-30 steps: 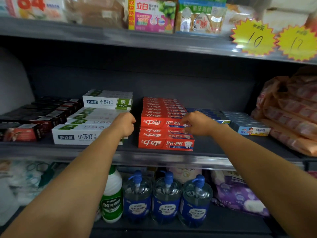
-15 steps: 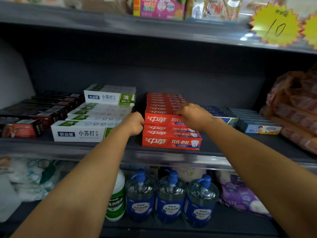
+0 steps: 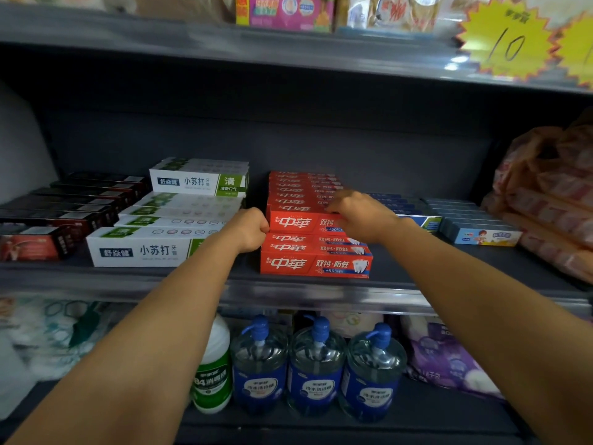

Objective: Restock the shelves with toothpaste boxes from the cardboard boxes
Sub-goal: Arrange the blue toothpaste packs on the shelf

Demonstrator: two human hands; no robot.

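Red toothpaste boxes (image 3: 316,242), stacked at the frame's centre on the middle shelf (image 3: 321,292). The left hand (image 3: 252,228), curled into a fist, butts the stack's left end; the right hand (image 3: 359,215) grips the upper box. Best squared by even pressure from both ends.

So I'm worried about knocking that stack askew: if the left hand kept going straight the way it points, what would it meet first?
Probably the left end of the upper red toothpaste boxes: the left hand, a closed fist, already sits against that end. Depth is unclear from this single view, so contact isn't certain.
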